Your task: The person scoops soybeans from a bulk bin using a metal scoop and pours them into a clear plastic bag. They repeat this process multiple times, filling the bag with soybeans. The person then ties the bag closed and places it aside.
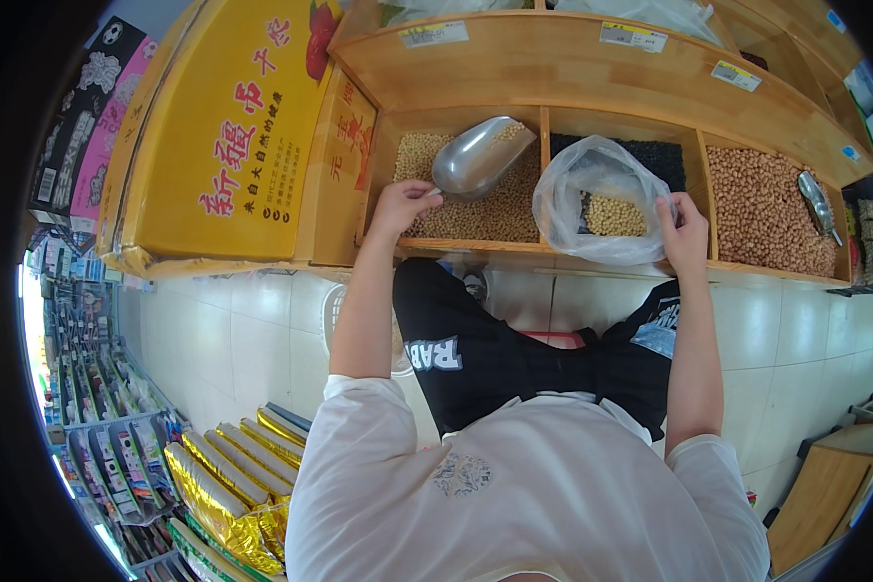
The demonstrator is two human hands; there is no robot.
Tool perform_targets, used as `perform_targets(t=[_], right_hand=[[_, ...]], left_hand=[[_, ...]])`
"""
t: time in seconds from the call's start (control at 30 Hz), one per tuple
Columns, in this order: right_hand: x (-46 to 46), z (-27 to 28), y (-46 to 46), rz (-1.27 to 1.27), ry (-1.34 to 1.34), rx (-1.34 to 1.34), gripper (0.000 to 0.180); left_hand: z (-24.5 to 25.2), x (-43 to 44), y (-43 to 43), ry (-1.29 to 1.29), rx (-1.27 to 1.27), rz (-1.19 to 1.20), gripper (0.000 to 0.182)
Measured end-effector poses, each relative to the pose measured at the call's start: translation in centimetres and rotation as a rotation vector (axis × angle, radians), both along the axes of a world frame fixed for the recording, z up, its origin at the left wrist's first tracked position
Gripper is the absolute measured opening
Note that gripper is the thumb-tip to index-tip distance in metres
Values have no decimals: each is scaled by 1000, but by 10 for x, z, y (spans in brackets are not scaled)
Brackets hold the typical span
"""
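Note:
My left hand [404,207] grips the handle of a metal scoop [476,160] over the left wooden compartment, which is filled with soybeans [473,222]. A few soybeans lie near the lip of the scoop. With its fingers pinching the rim, my right hand [684,227] holds a clear plastic bag [596,244] by its right side. The bag's mouth gapes upward, and soybeans [615,215] show inside it. It sits over the front of the middle compartment, hiding part of the black beans [651,158] there.
To the right, a compartment of peanuts [756,204] holds a small metal scoop [817,200]. A large yellow carton [225,138] borders the bins on the left. Plastic bags [633,14] lie in the upper tier. Gold foil packages [225,495] stand at the lower left.

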State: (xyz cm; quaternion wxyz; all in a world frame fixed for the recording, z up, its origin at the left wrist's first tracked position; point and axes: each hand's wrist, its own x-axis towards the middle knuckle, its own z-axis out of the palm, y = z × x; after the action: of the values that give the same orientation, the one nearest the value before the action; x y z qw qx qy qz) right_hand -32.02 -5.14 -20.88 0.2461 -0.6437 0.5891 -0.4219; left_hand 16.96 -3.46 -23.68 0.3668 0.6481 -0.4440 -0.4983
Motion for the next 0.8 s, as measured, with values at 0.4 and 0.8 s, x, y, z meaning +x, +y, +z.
perform_targets(t=[0.4,0.8], right_hand=[[-1,0,0,14,2,0,25],[0,2,1,10,-15,1,25]], left_hand=[[104,-45,11,-205,-284,-215,30],[223,-105,51,-1272,-720,-387,26]])
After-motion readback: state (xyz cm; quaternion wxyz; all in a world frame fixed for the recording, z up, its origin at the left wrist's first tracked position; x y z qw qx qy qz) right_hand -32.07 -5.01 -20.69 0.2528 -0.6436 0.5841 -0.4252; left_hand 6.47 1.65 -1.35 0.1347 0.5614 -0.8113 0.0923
